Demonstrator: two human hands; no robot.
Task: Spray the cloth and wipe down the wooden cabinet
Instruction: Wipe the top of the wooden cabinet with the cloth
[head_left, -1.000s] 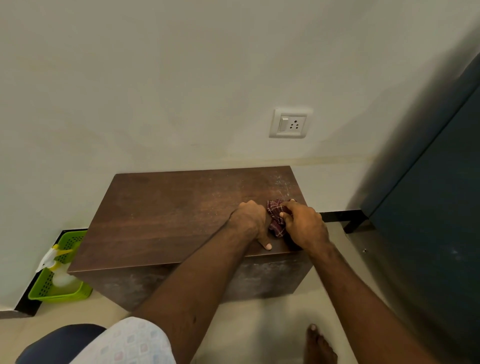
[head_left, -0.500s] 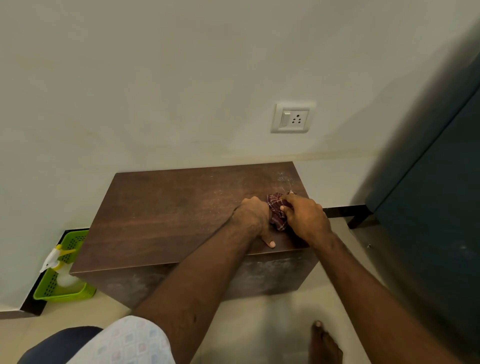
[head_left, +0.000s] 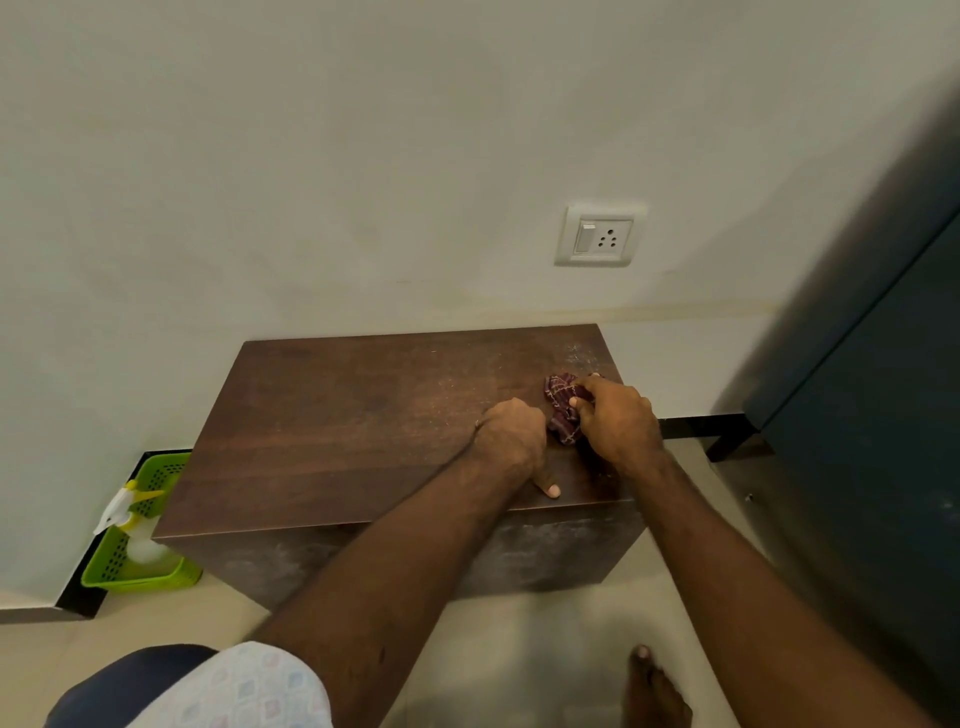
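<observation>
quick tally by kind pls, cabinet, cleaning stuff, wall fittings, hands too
wooden cabinet: 1
cloth: 1
spray bottle: 1
green basket: 1
wall socket: 1
hands: 2 (left hand, right hand)
total: 7

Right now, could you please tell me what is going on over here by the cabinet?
A person is cleaning the top of the wooden cabinet. Their right hand grips a bunched dark red cloth against the top near its far right corner, where pale dusty marks show. Their left hand rests just beside the cloth, fingers curled. The spray bottle stands in a green basket on the floor to the left.
</observation>
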